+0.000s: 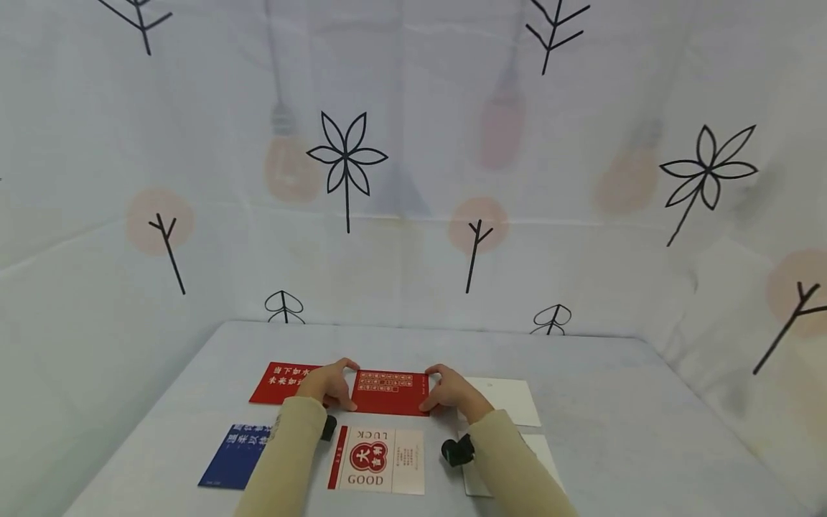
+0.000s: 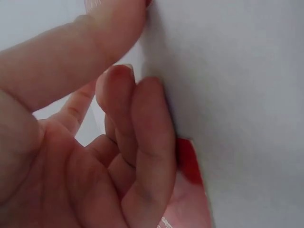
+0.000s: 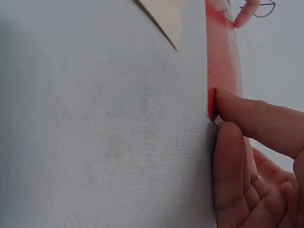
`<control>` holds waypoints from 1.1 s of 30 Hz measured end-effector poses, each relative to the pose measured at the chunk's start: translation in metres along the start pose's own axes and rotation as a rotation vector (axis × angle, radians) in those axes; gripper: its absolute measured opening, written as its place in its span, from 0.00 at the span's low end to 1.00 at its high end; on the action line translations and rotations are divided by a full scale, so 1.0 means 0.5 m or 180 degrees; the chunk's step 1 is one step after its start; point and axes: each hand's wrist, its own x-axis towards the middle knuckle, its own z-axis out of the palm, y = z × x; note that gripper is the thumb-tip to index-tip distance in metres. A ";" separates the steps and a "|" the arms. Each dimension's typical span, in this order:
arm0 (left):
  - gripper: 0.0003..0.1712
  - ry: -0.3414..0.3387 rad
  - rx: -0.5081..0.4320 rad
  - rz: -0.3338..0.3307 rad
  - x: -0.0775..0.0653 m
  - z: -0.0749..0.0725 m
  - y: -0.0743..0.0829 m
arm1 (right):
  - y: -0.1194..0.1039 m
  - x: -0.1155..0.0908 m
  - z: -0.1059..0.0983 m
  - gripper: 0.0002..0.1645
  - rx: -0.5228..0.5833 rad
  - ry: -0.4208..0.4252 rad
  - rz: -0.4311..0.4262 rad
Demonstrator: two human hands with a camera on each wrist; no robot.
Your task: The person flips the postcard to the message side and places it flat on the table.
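Fingers of my left hand (image 1: 331, 386) curl around the left short end of the flat red rectangular card with white print (image 1: 390, 392), thumb at its near corner and fingertips hooked over its far edge; my right hand (image 1: 450, 391) pinches the opposite short end the same way. The right wrist view shows a fingertip (image 3: 247, 121) pressed on the card's corner where it meets the grey cloth-covered table (image 1: 601, 431), so the card lies flat or nearly flat there. Its long axis runs left to right, parallel to the near edge of the table, and it sits between the two grips, about midway between the table's side edges, so neither hand is nearer than the other.

A second red printed card (image 1: 284, 383) lies just left of it, partly under my left hand. Toward the near edge lie a dark blue card (image 1: 235, 455) on the left and a cream card printed GOOD LUCK with a red stripe (image 1: 377, 459) in the middle. Two plain white cards (image 1: 507, 402) lie to the right, one behind the other, partly hidden by my right sleeve.
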 end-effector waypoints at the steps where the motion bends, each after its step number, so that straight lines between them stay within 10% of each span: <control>1: 0.41 -0.0018 0.0027 0.0003 0.001 0.001 0.002 | 0.000 0.000 -0.001 0.41 0.0019 -0.0014 0.0023; 15: 0.46 -0.0003 -0.0172 0.0159 -0.002 0.008 0.000 | 0.001 0.015 0.004 0.44 0.0072 -0.0002 0.0159; 33: 0.47 0.0040 -0.0518 0.0493 -0.017 0.011 -0.028 | 0.005 -0.014 0.016 0.45 0.0692 0.0263 -0.0473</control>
